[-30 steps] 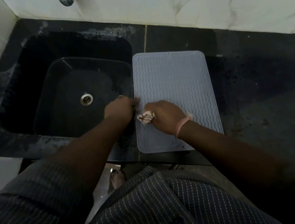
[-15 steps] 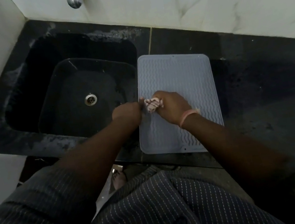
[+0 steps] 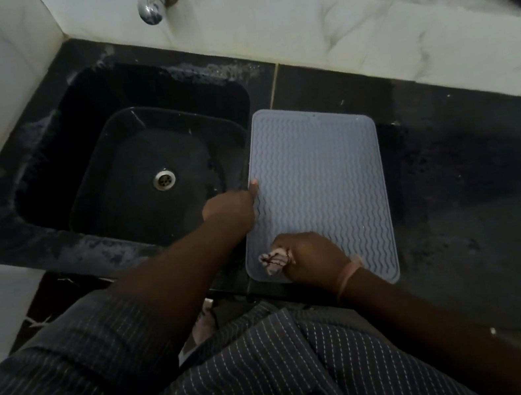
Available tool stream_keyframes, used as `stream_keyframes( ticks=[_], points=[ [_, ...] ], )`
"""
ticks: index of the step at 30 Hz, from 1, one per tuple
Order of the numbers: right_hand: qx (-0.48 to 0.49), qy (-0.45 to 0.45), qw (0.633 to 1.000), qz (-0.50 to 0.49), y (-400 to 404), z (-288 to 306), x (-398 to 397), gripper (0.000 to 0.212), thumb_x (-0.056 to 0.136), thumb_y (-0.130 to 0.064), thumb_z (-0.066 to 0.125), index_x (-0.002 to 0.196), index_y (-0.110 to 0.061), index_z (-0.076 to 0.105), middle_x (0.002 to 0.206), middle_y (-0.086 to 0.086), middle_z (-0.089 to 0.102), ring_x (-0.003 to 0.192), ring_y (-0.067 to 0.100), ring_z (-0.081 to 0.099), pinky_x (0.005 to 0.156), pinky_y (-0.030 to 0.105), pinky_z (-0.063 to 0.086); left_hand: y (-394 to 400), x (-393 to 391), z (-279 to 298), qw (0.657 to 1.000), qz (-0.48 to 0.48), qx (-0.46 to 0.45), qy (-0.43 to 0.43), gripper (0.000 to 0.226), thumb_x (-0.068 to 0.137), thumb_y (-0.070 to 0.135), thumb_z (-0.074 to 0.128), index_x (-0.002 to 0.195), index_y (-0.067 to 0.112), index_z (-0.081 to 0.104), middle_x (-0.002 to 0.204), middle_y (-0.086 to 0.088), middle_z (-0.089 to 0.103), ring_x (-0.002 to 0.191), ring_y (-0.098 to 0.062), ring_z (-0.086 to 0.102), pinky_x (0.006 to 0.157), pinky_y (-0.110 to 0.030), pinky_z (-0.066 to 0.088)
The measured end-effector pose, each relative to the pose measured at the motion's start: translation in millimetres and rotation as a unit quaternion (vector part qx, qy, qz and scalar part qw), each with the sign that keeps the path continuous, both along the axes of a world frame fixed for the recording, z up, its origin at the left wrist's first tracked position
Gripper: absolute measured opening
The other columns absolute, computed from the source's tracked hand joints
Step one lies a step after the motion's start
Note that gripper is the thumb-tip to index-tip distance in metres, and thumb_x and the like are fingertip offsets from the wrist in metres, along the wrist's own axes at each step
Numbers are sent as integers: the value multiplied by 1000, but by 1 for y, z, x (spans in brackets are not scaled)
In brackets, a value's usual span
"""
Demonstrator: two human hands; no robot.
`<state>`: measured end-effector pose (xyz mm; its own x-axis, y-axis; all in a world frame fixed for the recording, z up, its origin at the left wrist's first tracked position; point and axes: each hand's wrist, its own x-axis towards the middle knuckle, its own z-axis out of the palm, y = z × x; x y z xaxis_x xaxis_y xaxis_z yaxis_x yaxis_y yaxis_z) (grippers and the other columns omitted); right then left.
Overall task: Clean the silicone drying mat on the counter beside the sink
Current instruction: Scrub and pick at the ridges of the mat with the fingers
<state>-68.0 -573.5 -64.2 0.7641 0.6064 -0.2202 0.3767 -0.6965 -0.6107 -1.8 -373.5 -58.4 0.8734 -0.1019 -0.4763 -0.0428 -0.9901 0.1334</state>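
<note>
Your right hand (image 3: 311,254) is curled tight round a small bunched cloth (image 3: 275,259), and it sits on the near left corner of the mat (image 3: 320,186); the cloth pokes out to the left of your knuckles, touching the ribbed surface just inside the near edge. Your left hand (image 3: 231,207) rests at the mat's left edge, about halfway along it, thumb tip laid on the rim; whether the other fingers are curled under the edge or only lie against it, you cannot tell from here, since they are hidden.

The mat lies flat on the dark counter (image 3: 474,177), just beside the sink (image 3: 142,169), its left edge hard against the sink's rim; its long axis runs away from you toward the wall, tilted slightly to the right at the near end. That is the relation to mind: almost all of the unwiped-looking surface lies ahead of and to the right of your cloth hand, so the strokes probably have to run forward along the length; the right hand is the nearer one to that work, and the left seems best kept where it is, pinning the edge so the mat does not slide toward the basin.
</note>
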Motion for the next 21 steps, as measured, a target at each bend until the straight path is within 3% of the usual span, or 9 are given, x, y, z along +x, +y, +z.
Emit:
stream_keyframes(
  ticks=[4, 7, 9, 11, 12, 14, 16, 17, 21],
  points=[
    [75, 175, 977, -99, -7, 19, 31, 13, 77, -13, 81, 87, -13, 72, 86, 6, 74, 80, 14, 68, 77, 38, 57, 2, -3, -1, 1000, 1, -14, 25, 69, 107, 38, 41, 164, 33, 2, 139, -18, 55, 118, -35, 60, 94, -45, 50],
    [214, 280, 892, -284, -14, 37, 43, 19, 88, -3, 73, 104, -12, 74, 98, 5, 78, 93, 19, 72, 78, 29, 60, -4, -11, 4, 988, 87, -125, -29, 57, 106, 35, 42, 161, 33, 25, 138, -17, 55, 119, -33, 60, 97, -43, 49],
    [343, 392, 786, -333, -18, 45, 46, 22, 97, -1, 60, 116, -3, 70, 111, 15, 76, 100, 27, 72, 74, 28, 60, -16, -22, 16, 919, 230, -314, -55, 47, 106, 38, 48, 152, 25, 47, 133, -12, 64, 115, -27, 65, 100, -40, 53],
    [400, 472, 721, -313, -22, 47, 48, 29, 102, -7, 52, 126, 3, 63, 120, 22, 71, 101, 29, 72, 73, 31, 60, -32, -29, 35, 752, 387, -525, 93, 49, 103, 51, 53, 136, 17, 63, 119, -8, 73, 108, -25, 71, 96, -44, 58],
    [385, 479, 729, -301, -22, 47, 50, 30, 103, -12, 51, 127, 3, 63, 121, 22, 71, 102, 29, 71, 76, 34, 60, -39, -31, 43, 673, 419, -583, 178, 54, 101, 57, 53, 129, 14, 67, 114, -8, 76, 106, -25, 73, 94, -44, 60],
    [269, 380, 838, -285, -20, 44, 50, 27, 105, -22, 52, 122, -6, 66, 116, 16, 74, 100, 23, 72, 79, 33, 58, -46, -33, 46, 620, 422, -615, 242, 47, 101, 48, 59, 124, 8, 69, 115, -12, 75, 110, -27, 72, 96, -44, 59],
    [127, 191, 940, -253, -19, 43, 50, 25, 104, -29, 56, 124, -15, 62, 113, 4, 71, 102, 15, 69, 80, 24, 53, -50, -32, 42, 626, 449, -602, 210, 26, 103, 22, 63, 119, 2, 67, 116, -19, 73, 109, -30, 72, 95, -45, 59],
    [108, 144, 958, -224, -19, 44, 50, 29, 103, -31, 57, 128, -18, 58, 115, -2, 68, 105, 11, 66, 82, 22, 52, -51, -30, 40, 627, 470, -594, 183, 18, 102, 14, 63, 114, 1, 68, 114, -20, 74, 105, -31, 73, 92, -45, 60],
    [151, 158, 971, -99, -22, 49, 56, 51, 86, -37, 79, 130, -23, 56, 119, -6, 66, 108, 6, 65, 91, 23, 55, -52, -21, 45, 662, 474, -566, 129, 16, 98, 8, 65, 111, 0, 69, 102, -19, 76, 95, -31, 76, 84, -46, 62]
  ],
)
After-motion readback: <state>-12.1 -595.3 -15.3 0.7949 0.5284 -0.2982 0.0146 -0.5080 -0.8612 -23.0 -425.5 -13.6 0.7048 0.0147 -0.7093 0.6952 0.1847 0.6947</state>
